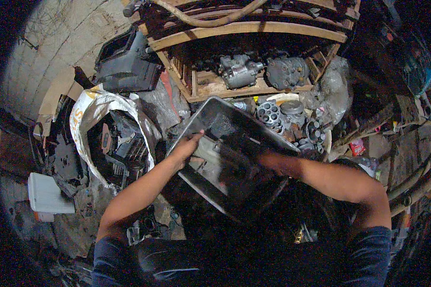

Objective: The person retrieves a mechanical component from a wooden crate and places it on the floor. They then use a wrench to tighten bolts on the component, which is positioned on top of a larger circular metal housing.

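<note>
- I'm seeing the black tub [214, 113] slanting before the torso [172, 258], the left hand [188, 149] gripping its left rim.
- The right hand [274, 162] is lying in shadow over the tub's right half; I cannot tell its grip.
- Beyond, two cast-metal machine units [239, 72] are sitting in a wooden crate [249, 29].

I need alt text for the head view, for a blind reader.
A person's left grip is at the edge of a black rectangular tub, the right grip shadowed over its interior. Beyond, two metal machine parts sit in a wooden crate; a white sack of dark parts stands left.
</note>
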A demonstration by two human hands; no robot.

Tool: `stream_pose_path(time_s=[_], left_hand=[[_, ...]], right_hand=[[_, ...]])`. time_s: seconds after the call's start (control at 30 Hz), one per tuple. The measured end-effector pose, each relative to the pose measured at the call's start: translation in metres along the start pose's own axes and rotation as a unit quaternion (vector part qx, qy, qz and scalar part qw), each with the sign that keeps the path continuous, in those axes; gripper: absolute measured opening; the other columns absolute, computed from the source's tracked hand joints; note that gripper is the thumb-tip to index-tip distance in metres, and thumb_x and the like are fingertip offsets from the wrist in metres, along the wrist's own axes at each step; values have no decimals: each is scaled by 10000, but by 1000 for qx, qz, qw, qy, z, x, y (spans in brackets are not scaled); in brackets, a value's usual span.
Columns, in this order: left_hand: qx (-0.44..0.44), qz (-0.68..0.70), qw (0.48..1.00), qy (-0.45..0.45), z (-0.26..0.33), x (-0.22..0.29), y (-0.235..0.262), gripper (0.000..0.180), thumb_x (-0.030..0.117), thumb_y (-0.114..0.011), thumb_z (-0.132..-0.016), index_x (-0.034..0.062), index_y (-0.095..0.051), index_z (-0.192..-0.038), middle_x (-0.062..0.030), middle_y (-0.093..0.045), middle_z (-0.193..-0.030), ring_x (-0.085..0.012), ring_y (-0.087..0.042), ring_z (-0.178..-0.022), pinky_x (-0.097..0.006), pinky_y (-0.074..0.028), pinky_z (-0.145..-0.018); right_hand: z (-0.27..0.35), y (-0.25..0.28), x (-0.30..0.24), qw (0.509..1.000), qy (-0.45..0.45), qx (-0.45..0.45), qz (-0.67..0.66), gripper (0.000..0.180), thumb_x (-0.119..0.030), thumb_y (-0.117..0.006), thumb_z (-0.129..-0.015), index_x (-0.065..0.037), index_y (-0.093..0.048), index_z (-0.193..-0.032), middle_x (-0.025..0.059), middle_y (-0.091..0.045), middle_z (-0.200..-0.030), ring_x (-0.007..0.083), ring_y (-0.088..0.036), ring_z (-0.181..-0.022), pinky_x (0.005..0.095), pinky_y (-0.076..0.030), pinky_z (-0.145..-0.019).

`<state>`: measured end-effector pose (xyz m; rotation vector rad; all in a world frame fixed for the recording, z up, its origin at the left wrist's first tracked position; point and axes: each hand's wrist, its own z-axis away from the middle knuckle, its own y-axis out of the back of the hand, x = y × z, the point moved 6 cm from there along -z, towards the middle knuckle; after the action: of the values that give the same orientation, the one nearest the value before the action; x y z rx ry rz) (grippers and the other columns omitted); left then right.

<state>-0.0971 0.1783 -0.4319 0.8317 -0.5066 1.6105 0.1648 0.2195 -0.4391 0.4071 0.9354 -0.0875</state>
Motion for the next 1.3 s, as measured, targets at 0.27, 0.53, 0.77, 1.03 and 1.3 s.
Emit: stream_pose_path(time_s=[0.27,0.53,0.77,1.03,1.3], left_hand=[[28,-257,963,-81,-1,-5,-1,449,396,-688,-892,37,-634,-1158,-147,-678,-1107,-259,-635,-1048,-361,-495,-892],[98,-337,889,-293,0,46,-3,285,232,-694,-843,43,-666,-1054,-201,-685,-1050,-338,-665,-948,-402,-504,-842],[249,-334,775,-475,3,71,8,287,188,-688,-844,5,-634,-1057,-225,-598,-1091,-417,-547,-1049,-475,-432,-944],[170,-233,842,-456,-66,62,28,445,194,-692,-855,-40,-538,-1201,-255,-580,-1104,-442,-546,-1048,-482,-456,-904],[200,-261,807,-491,-65,58,14,632,206,-670,-868,-43,-378,-1370,-290,-551,-1159,-475,-536,-1071,-523,-445,-923]], right_hand=[[6,-5,5,999,-19,-32,-22,500,-409,-559,-961,-25,-560,-1281,170,-666,-1098,268,-677,-824,379,-559,-751],[-8,31,-28,997,-15,14,81,464,-393,-569,-954,-42,-581,-1257,145,-683,-1042,248,-685,-738,379,-581,-674],[-39,60,-79,991,122,41,-45,364,-329,-636,-936,-37,-629,-1153,126,-695,-985,203,-638,-810,366,-526,-741],[-124,112,-94,950,159,266,41,261,-229,-658,-922,28,-673,-958,149,-707,-923,205,-642,-864,362,-500,-799],[-208,173,-107,820,224,500,162,194,-172,-636,-871,10,-667,-931,169,-692,-845,273,-657,-792,387,-511,-767]])
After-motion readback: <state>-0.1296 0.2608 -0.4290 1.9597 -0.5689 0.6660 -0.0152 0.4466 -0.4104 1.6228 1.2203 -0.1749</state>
